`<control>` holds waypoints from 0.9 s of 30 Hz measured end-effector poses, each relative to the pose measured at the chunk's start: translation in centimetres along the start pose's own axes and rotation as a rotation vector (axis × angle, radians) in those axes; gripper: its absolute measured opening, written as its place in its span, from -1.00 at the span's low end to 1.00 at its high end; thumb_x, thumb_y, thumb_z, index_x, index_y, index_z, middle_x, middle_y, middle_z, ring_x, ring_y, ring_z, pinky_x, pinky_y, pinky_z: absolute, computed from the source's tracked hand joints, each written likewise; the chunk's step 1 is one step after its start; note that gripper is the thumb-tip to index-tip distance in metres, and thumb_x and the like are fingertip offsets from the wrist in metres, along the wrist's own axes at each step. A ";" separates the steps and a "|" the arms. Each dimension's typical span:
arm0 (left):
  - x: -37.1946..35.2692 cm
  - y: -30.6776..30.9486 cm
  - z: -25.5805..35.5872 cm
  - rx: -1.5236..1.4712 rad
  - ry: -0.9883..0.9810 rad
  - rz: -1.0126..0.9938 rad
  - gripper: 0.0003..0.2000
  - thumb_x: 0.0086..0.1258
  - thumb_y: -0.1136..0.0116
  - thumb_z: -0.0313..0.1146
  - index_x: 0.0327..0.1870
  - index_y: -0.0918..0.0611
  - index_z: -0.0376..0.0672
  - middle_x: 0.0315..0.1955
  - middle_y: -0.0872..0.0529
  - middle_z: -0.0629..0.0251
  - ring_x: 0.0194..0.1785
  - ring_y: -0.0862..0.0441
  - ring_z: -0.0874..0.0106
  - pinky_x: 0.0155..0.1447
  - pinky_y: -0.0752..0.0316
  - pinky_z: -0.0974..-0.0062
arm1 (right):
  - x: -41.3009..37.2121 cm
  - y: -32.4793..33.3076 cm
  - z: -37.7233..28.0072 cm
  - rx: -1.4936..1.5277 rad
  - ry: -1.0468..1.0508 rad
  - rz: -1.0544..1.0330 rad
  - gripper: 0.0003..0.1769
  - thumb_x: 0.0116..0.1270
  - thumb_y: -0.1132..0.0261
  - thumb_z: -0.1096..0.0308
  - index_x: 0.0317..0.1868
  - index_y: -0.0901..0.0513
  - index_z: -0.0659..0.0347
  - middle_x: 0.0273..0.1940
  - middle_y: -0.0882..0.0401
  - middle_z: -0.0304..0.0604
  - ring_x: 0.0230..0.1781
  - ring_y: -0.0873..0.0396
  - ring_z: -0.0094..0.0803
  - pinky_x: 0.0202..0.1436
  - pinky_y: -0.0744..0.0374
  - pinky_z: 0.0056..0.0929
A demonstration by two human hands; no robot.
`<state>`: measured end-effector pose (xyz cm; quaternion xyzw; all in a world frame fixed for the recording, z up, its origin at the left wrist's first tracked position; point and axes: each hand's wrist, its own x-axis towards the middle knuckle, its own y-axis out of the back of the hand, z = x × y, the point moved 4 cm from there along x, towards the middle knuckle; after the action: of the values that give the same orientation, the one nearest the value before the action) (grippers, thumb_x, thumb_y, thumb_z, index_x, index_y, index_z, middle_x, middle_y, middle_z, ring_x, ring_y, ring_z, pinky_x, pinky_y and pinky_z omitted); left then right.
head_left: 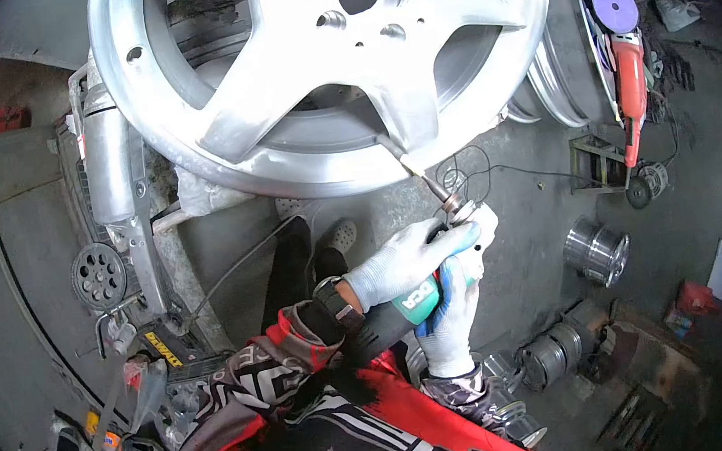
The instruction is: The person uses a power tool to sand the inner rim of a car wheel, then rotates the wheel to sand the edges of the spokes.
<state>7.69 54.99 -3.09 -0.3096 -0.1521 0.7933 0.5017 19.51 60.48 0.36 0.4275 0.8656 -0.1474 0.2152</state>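
Note:
Both my hands wear white gloves with blue-coated palms and are wrapped round a green and black die grinder [417,302]. My left hand [407,260], with a black watch at its wrist, grips the front of the body from above. Lower down and to the right, my right hand [453,318] holds the same tool from its right side, its thumb pointing up along it. The grinder's slim shaft [436,188] points up and left, its tip at the lower spoke and rim of a bare silver alloy wheel [298,97]. The wheel lies face up in front of me.
A red angle grinder [630,76] with a purple disc hangs at the right. More rims [597,251] stand on the floor to the right. At left are a metal cylinder [109,163], a black pulley [98,274] and a yellow-labelled tool box [163,347]. A thin cable [518,170] trails behind the grinder.

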 end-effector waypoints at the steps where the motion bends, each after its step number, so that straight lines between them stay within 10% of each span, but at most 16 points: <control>1: 0.0 0.2 -0.1 0.001 0.004 0.000 -0.54 0.79 -0.07 -0.12 0.44 -0.58 -0.32 0.15 -0.78 0.19 0.19 -0.66 0.50 0.37 -0.51 0.40 | 0.0 -0.4 0.0 0.056 0.011 0.035 -0.36 0.57 -0.33 0.43 0.56 -0.32 0.24 0.36 -0.49 -0.04 0.34 -0.53 -0.31 0.40 -0.54 -0.23; 13: -2.2 1.2 0.9 -0.040 -0.023 0.054 -0.58 0.78 -0.04 -0.21 0.40 -0.59 -0.37 0.18 -0.76 0.10 0.29 -0.68 0.38 0.41 -0.52 0.35 | -1.2 -1.8 0.7 0.078 -0.081 0.050 -0.26 0.49 -0.38 0.50 0.59 -0.27 0.24 0.35 -0.51 -0.03 0.32 -0.57 -0.32 0.40 -0.59 -0.25; 16: -1.7 1.4 -0.7 0.066 -0.069 0.028 -0.59 0.75 -0.07 -0.25 0.42 -0.57 -0.38 0.24 -0.72 0.00 0.32 -0.68 0.22 0.42 -0.53 0.28 | -1.3 -2.2 0.1 0.045 -0.058 0.060 -0.50 0.63 -0.25 0.39 0.50 -0.40 0.18 0.26 -0.57 -0.13 0.22 -0.61 -0.41 0.29 -0.62 -0.33; 19: -1.8 0.9 0.4 0.600 -0.425 0.006 -0.58 0.73 -0.09 -0.27 0.43 -0.55 -0.36 0.28 -0.67 -0.05 0.34 -0.66 0.09 0.42 -0.54 0.22 | -1.1 -1.9 -0.6 0.081 -0.069 0.132 -0.25 0.49 -0.39 0.51 0.59 -0.26 0.24 0.36 -0.50 -0.01 0.33 -0.56 -0.29 0.41 -0.57 -0.25; 27: -1.4 1.5 -2.1 0.028 0.004 0.028 -0.59 0.73 -0.10 -0.26 0.41 -0.57 -0.35 0.23 -0.70 -0.04 0.27 -0.71 0.14 0.40 -0.55 0.32 | -1.5 -2.0 0.9 0.016 -0.061 0.118 -0.22 0.47 -0.39 0.51 0.60 -0.25 0.25 0.35 -0.50 -0.04 0.30 -0.56 -0.31 0.37 -0.58 -0.27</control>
<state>8.46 52.91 -5.05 -0.3061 -0.1355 0.8016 0.4953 18.98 57.89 0.51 0.4747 0.8308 -0.1545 0.2462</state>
